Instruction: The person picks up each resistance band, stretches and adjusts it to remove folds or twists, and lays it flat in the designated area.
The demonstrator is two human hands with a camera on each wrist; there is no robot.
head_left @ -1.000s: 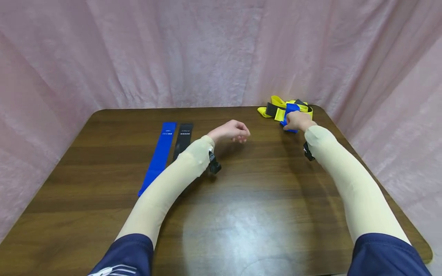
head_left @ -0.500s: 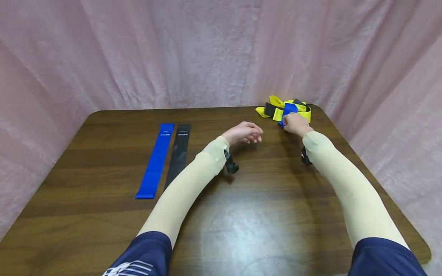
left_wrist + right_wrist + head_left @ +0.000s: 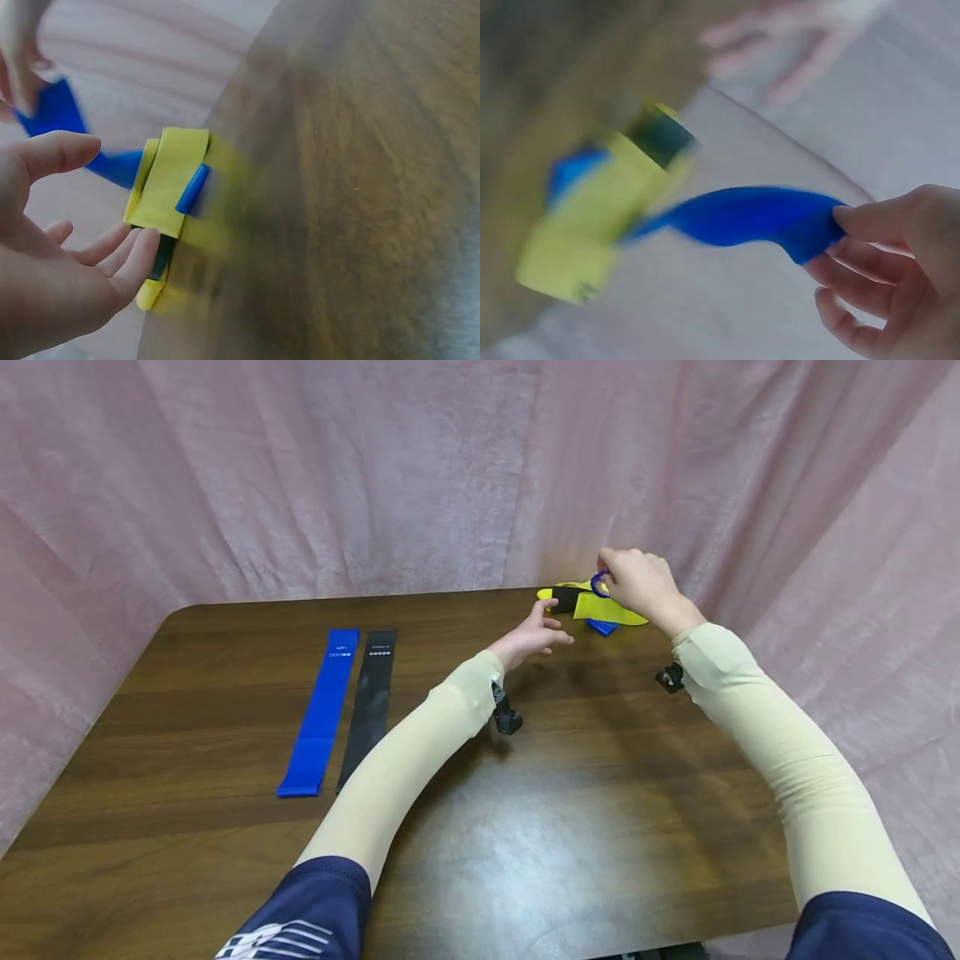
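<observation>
You had two bands laid flat on the table (image 3: pixel 570 827), well to the left of the pile: one blue flat band (image 3: pixel 318 710) and one black flat band (image 3: pixel 367 706), side by side along their length and just about touching. The pile (image 3: pixel 592 607) at the far right corner of the table was a tangle of yellow, black and blue bands; how many lay in it could not be counted, as they overlapped and the wrist views were blurred. No box or tray stood on the table.

Your right hand (image 3: pixel 637 581) was raised above the pile, fingers and thumb pinching one end of a blue band (image 3: pixel 757 214); the band's other end ran down into the pile, under the yellow strips. Your left hand (image 3: pixel 534 639) sat just left of the pile, fingers straight and loosely spread, holding nothing; in the left wrist view its fingertips (image 3: pixel 142 251) lay against the near edge of the yellow and black strips
</observation>
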